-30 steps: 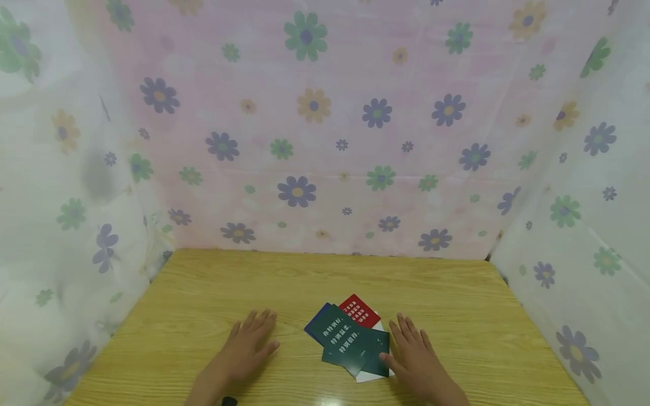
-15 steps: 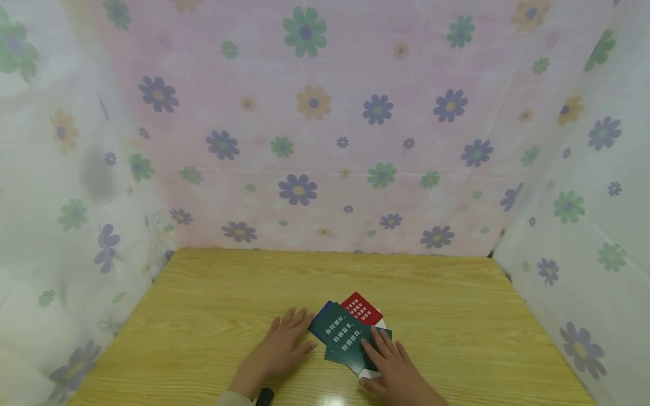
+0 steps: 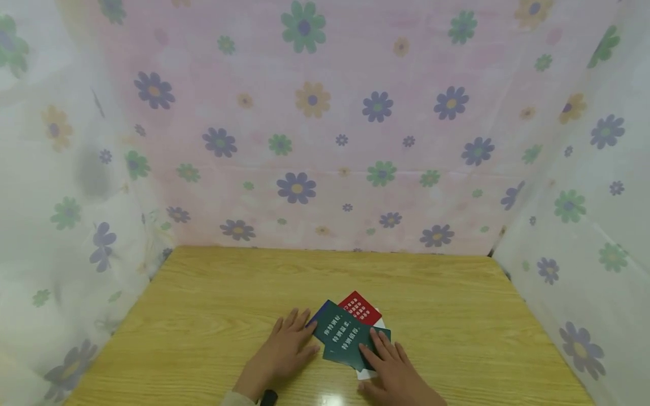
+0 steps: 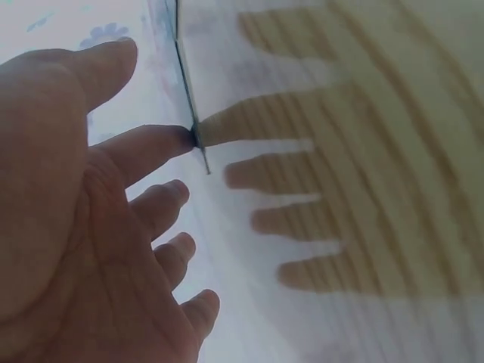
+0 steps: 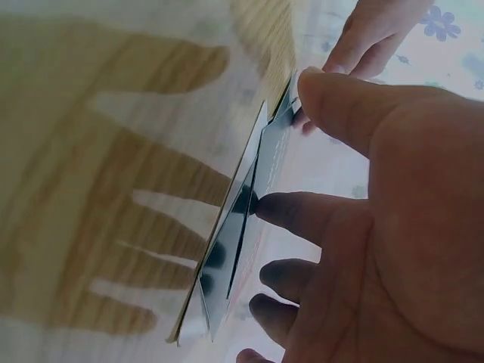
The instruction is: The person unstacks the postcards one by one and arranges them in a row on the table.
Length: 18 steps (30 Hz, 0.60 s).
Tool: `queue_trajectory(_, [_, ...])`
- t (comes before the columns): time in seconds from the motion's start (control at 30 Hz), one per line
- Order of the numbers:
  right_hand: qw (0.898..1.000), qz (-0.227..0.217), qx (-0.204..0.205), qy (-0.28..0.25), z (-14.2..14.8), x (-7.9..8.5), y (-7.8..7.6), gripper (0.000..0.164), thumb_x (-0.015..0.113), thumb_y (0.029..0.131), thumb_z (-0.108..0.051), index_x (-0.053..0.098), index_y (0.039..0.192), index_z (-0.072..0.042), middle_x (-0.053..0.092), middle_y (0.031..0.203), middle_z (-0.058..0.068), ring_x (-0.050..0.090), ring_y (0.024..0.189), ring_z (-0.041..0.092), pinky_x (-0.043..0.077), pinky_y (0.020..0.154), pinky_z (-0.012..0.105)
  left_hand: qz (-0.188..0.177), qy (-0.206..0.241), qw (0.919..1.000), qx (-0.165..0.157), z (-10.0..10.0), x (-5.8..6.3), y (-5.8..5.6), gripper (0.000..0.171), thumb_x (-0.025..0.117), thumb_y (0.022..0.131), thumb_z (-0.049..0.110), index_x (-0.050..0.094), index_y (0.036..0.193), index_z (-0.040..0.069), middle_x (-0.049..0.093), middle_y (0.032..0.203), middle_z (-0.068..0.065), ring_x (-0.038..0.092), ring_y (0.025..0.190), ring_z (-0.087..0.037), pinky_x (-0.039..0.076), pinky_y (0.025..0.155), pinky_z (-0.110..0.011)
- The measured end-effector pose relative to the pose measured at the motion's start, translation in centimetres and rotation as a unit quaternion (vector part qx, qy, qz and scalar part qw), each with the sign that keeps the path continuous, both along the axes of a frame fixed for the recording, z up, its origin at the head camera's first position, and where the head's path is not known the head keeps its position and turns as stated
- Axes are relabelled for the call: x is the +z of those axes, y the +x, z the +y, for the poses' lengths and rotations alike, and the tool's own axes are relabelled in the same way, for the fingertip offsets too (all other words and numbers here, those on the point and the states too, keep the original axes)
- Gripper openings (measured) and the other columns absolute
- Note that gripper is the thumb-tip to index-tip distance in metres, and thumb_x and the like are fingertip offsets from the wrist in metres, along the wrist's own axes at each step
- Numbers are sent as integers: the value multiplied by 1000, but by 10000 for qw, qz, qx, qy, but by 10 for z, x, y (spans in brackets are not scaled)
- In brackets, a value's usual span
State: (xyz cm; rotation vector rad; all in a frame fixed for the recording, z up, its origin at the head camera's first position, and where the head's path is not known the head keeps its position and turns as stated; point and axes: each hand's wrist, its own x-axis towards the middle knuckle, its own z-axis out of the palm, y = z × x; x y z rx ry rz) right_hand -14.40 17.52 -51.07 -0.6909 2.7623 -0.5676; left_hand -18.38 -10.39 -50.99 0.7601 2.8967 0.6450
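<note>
The head view looks forward and down from the person's side of the table (image 3: 223, 293), widest and farthest off of the three; it takes in the table's far edge, both far corners and the flowered sheet (image 3: 315, 129) behind; the left wrist view sits close to the left hand (image 3: 284, 352), low over the table, facing past the palm to the fingertips, with the table steeply slanted at its right; the thin dark line there is probably one of the cards (image 3: 341, 332) edge-on; the right wrist view, likewise close and low, looks past the right hand (image 3: 401, 375) with the table at its left; it shares the cards and both hands with the head view.
</note>
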Motion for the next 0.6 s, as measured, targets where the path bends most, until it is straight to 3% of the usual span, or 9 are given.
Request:
queue_trajectory(0.27, [9996,-203,-111,150,1,6,-5,73,54,84,-58,36,144,-20,16,154,16,12,140,41,14,108,64,-171,-289,9994,30,0,2,13,58,44,93,51,47,138,14,24,153,-7,12,142,-35,11,111,-58])
queue_trajectory(0.47, [9997,-181,-117,140,2,5,-9,72,57,83,-56,36,144,-23,18,154,16,13,139,41,13,108,63,-33,-298,9995,-55,-4,5,27,57,45,93,50,48,137,14,25,153,-8,15,141,-35,14,110,-60])
queue_trajectory(0.6, [9995,-240,-162,136,2,6,-12,73,60,82,-54,37,144,-24,20,153,15,13,139,41,12,109,63,-179,-295,9994,-87,-8,5,32,54,47,91,52,54,133,17,25,153,-7,14,141,-35,14,109,-61])
